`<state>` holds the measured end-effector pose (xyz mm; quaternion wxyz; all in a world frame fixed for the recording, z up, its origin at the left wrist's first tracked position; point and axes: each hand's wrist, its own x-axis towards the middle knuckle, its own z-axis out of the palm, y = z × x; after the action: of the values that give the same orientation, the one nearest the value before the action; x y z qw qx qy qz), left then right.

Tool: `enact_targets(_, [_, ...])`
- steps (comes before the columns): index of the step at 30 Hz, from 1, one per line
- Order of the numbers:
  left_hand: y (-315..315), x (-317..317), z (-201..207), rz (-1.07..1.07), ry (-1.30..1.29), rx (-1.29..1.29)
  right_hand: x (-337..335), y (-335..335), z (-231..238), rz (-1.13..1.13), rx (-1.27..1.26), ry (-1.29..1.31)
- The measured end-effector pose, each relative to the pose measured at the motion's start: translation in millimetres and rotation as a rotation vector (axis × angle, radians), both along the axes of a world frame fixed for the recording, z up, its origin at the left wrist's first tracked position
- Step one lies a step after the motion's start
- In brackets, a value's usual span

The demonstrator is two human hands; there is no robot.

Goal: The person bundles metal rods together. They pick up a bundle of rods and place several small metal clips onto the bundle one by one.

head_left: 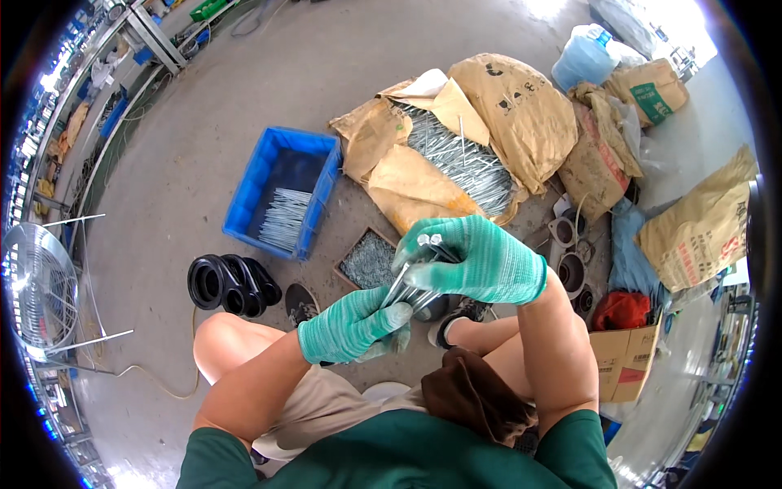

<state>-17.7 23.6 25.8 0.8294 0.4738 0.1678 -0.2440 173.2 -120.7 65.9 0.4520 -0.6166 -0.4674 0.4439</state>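
Both my hands wear green knit gloves and hold one bundle of long silver bolts (410,281) above my knees. My left hand (352,323) grips the lower end of the bundle. My right hand (475,259) closes around its upper end, where the bolt heads stick out. Ahead of me on the concrete floor, an open brown paper sack (407,175) spills many more long silver bolts (460,159). A blue plastic crate (269,175) to the left holds a small pile of the same bolts (285,218). A small open box of tiny metal parts (369,259) lies just beyond my hands.
Black rubber rings (230,284) lie on the floor at left. Full brown sacks (521,106) pile up at the back and right, with a cardboard box (623,363), a red cloth (621,310) and a blue bottle (582,57). A fan (37,285) stands far left.
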Motion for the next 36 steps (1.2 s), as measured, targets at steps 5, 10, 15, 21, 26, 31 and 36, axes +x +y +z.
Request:
enact_targets(5, [-5.0,0.2,-2.9,0.039,-0.101,0.103,0.0,1.1,2.2,0.006,0.129,-0.140])
enact_targets(10, [-2.3,-1.6,-3.9,0.016,-0.056,0.023,26.9,-4.6,13.7,-0.855,0.422,0.332])
enact_targets(15, [-12.5,-3.3,-11.6,0.109,0.037,-0.149,34.9,-1.0,12.2,-0.949,0.536,0.453])
enact_targets(21, [-23.3,1.9,-23.0,0.235,0.077,-0.377,-19.6,19.1,-1.0,-0.619,0.400,0.439])
enact_targets(26, [-18.4,7.1,-24.7,0.444,-0.007,-0.680,-40.3,36.2,-22.3,-0.207,0.686,-0.517])
enact_targets(31, [-4.0,5.1,-11.9,0.810,-0.029,-0.504,-66.5,30.7,-41.3,-0.029,0.515,-0.809])
enact_targets(36, [21.4,5.9,-33.9,0.653,-0.239,-0.243,-59.2,21.8,-45.9,-0.150,0.388,-0.056])
